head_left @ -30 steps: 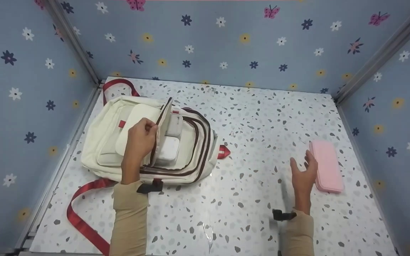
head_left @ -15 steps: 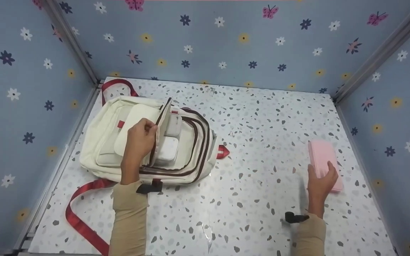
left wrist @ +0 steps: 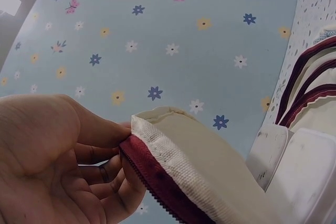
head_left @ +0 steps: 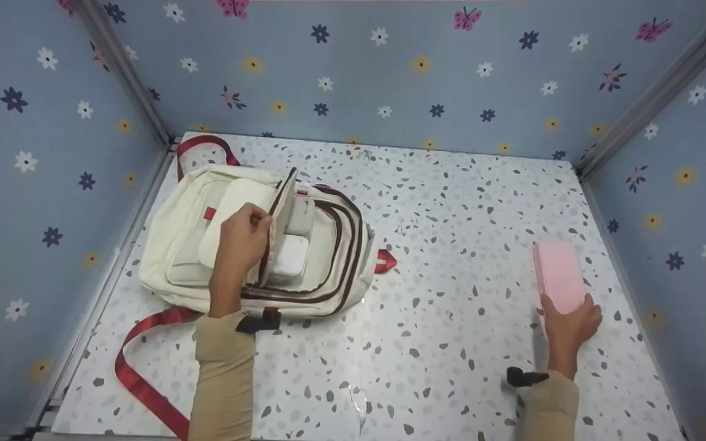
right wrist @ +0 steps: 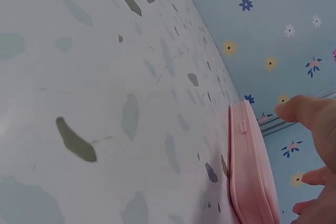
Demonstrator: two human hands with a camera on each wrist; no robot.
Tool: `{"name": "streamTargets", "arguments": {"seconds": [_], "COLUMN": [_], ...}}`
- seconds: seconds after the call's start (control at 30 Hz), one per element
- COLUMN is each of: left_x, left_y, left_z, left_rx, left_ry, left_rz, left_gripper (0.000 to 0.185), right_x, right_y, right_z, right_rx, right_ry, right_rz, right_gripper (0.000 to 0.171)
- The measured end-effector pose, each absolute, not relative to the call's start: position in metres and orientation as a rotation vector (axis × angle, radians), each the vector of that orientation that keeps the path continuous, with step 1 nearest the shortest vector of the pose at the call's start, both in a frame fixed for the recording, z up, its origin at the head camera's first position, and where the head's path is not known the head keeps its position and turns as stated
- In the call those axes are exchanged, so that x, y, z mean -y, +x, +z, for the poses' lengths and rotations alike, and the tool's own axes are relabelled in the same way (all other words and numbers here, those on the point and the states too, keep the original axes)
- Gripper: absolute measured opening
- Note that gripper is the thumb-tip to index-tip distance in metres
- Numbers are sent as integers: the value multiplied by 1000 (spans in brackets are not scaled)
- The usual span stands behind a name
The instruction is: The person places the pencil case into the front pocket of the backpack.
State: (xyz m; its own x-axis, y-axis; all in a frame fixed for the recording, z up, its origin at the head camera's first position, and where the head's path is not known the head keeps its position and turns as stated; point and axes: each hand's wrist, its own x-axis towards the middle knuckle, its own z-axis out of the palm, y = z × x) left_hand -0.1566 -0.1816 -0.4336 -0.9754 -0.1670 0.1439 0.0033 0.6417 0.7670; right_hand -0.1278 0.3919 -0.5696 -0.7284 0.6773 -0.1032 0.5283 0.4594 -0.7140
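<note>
1 backpack (head_left: 206, 245) flap in left hand (head_left: 239, 242); 1 pink case (head_left: 558, 275) under right hand (head_left: 567, 324).

A staged recording booth: floral wallpaper panels (head_left: 390, 73), terrazzo tabletop (head_left: 439, 202).

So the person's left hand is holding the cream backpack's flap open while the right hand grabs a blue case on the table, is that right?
Not quite: the case is pink, not blue, as the head view shows. The rest holds: the left hand pinches the cream backpack's flap open, and the right hand grips the case's near end on the table.
</note>
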Motion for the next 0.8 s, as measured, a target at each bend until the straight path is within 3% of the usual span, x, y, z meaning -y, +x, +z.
{"name": "streamTargets", "arguments": {"seconds": [0.8], "left_x": [181], "left_y": [-158], "left_z": [-433], "left_rx": [2646], "left_ry": [151], "left_rz": [-1248], "left_gripper": [15], "right_x": [-400], "right_y": [-123], "right_z": [-575], "right_rx": [2556], "right_ry": [-1304], "right_rz": [1243], "right_gripper": [105]}}
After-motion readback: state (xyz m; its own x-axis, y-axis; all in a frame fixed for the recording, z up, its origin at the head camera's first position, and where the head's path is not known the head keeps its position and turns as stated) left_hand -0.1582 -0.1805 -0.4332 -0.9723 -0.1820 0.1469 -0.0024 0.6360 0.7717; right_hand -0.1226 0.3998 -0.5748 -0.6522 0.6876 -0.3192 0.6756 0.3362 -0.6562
